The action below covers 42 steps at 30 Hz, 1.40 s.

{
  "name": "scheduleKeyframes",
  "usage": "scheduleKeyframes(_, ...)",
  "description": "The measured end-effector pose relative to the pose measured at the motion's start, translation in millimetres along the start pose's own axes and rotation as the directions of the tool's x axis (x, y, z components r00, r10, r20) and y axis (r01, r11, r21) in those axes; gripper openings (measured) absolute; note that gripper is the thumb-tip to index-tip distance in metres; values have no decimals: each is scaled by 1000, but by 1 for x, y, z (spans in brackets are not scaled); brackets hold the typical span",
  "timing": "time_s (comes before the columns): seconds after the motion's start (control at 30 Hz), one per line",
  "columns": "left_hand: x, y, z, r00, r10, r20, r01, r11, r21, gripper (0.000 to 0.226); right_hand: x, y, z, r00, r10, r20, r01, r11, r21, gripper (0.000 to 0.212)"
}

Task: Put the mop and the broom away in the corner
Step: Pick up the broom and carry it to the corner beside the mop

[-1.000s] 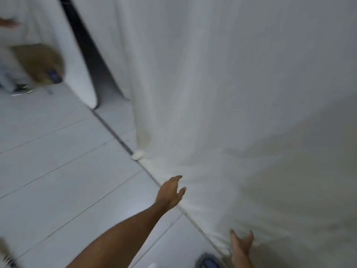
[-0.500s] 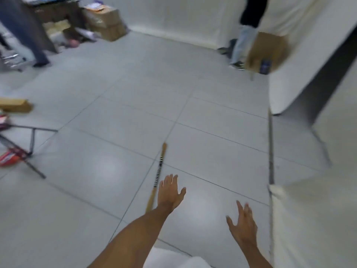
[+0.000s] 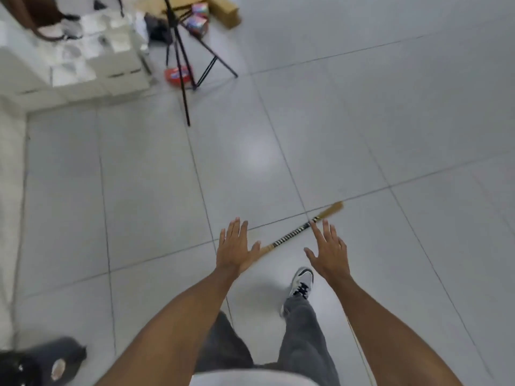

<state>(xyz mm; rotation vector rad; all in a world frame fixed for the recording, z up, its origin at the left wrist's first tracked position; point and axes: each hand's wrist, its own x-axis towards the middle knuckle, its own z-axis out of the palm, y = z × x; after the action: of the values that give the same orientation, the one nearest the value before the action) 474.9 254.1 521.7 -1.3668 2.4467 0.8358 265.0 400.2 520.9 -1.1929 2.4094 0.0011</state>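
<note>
A long stick with a tan shaft and a black-and-white striped middle (image 3: 289, 235) lies on the grey floor tiles, slanting up to the right; which tool it belongs to I cannot tell. My left hand (image 3: 235, 247) hovers over its near end, fingers spread, palm down, holding nothing. My right hand (image 3: 328, 252) is spread open just right of the striped section, also empty. The stick's lower end is hidden behind my left hand. No mop head or broom head shows.
A black tripod (image 3: 184, 59) stands at the upper left beside white stacked boxes (image 3: 92, 68), a red packet (image 3: 178, 75) and cardboard boxes (image 3: 225, 12). A dark bag (image 3: 47, 363) lies at the bottom left. My foot (image 3: 302, 282) steps forward below the stick.
The view has swung from a white curtain round to open floor and then down. The stick now lies between my hands, which have stayed open and spread.
</note>
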Motion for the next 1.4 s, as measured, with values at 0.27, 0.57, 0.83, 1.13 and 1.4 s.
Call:
scheduleKeyframes(0.27, 142, -12, 176, 963, -266, 48, 270, 958, -99, 60, 219, 84, 123, 978, -115, 176, 137, 983, -121, 76)
scheduleKeyframes(0.57, 329, -96, 487, 968, -210, 137, 200, 976, 84, 55, 382, 187, 421, 935, -84, 344, 188, 940, -284, 69)
scheduleKeyframes(0.83, 353, -138, 609, 1000, -14, -11, 17, 933, 358, 51, 424, 236, 528, 916, -371, 151, 395, 778, -489, 48)
scheduleKeyframes(1.13, 270, -175, 482, 981, -145, -126, 165, 972, 166, 29, 404, 131, 394, 717, -632, 295, 657, 469, -590, 26)
scheduleKeyframes(1.4, 79, -247, 220, 846, -418, -332, 452, 892, 26, 24, 318, -147, 214, 461, -864, 204, 786, 291, -545, 60)
